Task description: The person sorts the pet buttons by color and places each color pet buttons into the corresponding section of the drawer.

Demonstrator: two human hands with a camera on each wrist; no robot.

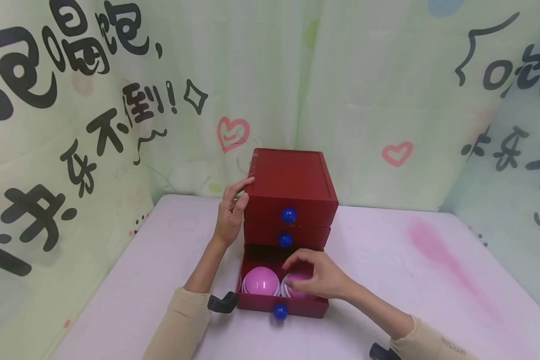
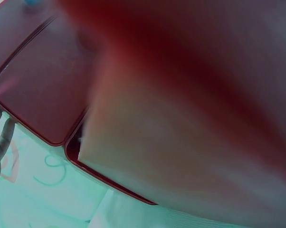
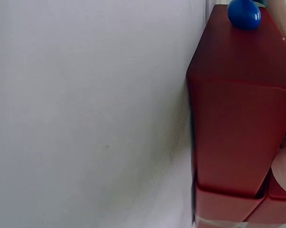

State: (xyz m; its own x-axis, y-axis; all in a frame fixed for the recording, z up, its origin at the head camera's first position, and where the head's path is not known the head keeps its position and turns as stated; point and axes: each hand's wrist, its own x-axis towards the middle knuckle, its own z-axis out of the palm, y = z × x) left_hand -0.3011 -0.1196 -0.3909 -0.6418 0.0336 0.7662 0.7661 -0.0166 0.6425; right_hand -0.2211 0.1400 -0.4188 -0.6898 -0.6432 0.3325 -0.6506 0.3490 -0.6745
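Observation:
A dark red cabinet (image 1: 292, 175) with three stacked drawers stands on the table. Its bottom drawer (image 1: 306, 307) is pulled out and holds two pink balls with white rims, side by side. The left pink ball (image 1: 261, 281) lies uncovered; the right pink ball (image 1: 298, 276) is partly hidden. Over that right one, my right hand (image 1: 321, 274) curls its fingers and thumb around it. My left hand (image 1: 230, 215) rests against the cabinet's upper left side with its fingers extended. In the left wrist view, its fingers (image 2: 5, 135) lie along the cabinet edge.
Blue round knobs mark the drawer fronts, the lowest being the bottom knob (image 1: 280, 312). The two upper drawers are closed. A pale table (image 1: 387, 265) with a pink smear extends around the cabinet, and printed curtains (image 1: 351, 100) hang behind and at both sides.

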